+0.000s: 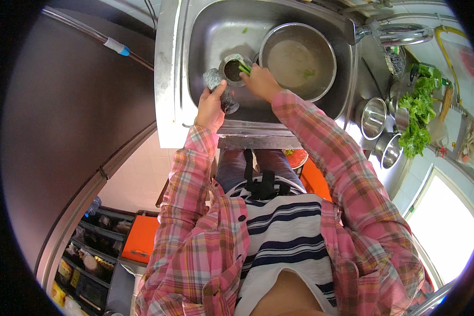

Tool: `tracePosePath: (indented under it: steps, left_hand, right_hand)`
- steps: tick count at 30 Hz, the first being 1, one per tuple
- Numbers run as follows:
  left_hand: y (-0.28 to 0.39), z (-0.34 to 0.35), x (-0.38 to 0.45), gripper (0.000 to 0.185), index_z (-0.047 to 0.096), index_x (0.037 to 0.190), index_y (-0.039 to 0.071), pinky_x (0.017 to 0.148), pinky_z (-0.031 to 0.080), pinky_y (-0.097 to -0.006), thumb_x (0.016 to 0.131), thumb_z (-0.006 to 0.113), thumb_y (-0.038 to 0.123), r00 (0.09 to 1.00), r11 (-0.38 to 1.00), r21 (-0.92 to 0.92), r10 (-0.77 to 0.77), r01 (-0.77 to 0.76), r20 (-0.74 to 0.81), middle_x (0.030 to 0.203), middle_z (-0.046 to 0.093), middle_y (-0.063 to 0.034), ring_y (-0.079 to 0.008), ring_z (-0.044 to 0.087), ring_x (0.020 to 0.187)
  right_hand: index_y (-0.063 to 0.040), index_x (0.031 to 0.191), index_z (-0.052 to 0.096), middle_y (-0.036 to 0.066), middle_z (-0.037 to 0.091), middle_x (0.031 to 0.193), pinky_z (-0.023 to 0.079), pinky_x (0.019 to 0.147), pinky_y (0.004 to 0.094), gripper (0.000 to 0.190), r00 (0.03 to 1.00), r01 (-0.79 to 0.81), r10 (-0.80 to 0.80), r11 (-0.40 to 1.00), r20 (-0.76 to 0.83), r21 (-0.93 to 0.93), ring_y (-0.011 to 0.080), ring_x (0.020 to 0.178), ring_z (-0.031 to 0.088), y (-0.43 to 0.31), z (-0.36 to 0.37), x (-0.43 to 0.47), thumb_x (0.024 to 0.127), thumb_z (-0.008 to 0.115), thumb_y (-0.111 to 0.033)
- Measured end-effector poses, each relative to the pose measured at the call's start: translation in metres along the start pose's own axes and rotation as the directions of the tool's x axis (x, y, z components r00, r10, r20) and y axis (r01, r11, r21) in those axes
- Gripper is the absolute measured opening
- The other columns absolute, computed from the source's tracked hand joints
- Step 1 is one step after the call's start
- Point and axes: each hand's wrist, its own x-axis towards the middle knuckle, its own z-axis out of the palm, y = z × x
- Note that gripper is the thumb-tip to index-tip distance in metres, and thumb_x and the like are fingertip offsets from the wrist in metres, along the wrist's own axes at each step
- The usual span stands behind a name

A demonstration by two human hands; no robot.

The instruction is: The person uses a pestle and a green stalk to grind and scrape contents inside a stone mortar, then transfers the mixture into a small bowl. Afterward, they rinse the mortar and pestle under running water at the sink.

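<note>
My left hand is closed around a speckled grey stone pestle, whose other rounded end shows below my fingers. Between my two hands, in the stainless steel sink, stands a small round stone mortar with a dark inside. My right hand grips some green stalks at the mortar's right rim. Close to that hand, on the right of the sink, sits a large round metal basin of cloudy water with a green scrap in it. Another small green piece lies on the sink bottom.
A chrome faucet reaches in from the upper right. Metal bowls and leafy lettuce are on the right counter. A large dark panel stands at the left, and a metal pole crosses it. The sink's front edge is before my legs.
</note>
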Motion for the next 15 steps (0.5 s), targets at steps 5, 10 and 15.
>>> tracePosePath:
  steps: [5, 10, 15]
  left_hand:
    - [0.007, 0.013, -0.010, 0.023, 0.061, 0.103, 0.005, 0.066, 0.056, -0.0364, 0.096, 0.072, 0.024, 0.989, 0.988, -0.046, -0.145, 0.145, 0.006, 0.087, 0.063, -0.0047, -0.0182, 0.065, 0.074]
    - [0.004, 0.017, -0.012, 0.024, 0.061, 0.103, 0.005, 0.073, 0.058, -0.0384, 0.096, 0.070, 0.026, 0.943, 0.929, -0.181, -0.298, 0.322, 0.148, 0.092, 0.067, -0.0074, -0.0211, 0.068, 0.079]
    - [-0.006, 0.024, -0.011, 0.030, 0.061, 0.111, 0.002, 0.090, 0.057, -0.0413, 0.099, 0.063, 0.029, 0.917, 0.872, -0.302, -0.326, 0.386, 0.231, 0.111, 0.070, -0.0149, -0.0259, 0.070, 0.100]
  right_hand:
    - [0.001, 0.092, 0.070, 0.021, 0.072, 0.084, 0.055, 0.072, 0.0397, 0.033, 0.990, 0.097, -0.048, 0.918, -0.134, 0.386, 0.0302, 0.082, 0.073, -0.035, -0.085, -0.059, 0.101, 0.061, -0.029]
    - [-0.001, 0.090, 0.067, 0.012, 0.066, 0.080, 0.051, 0.074, 0.0294, 0.032, 0.860, 0.447, -0.072, 0.584, -0.505, 0.677, 0.0182, 0.074, 0.063, -0.049, -0.104, -0.084, 0.106, 0.053, -0.024]
    - [-0.004, 0.096, 0.070, 0.013, 0.064, 0.110, 0.050, 0.084, 0.0394, 0.017, 0.610, 0.756, -0.528, 0.611, -0.591, 0.235, 0.0317, 0.100, 0.059, -0.045, -0.078, -0.093, 0.100, 0.057, -0.014]
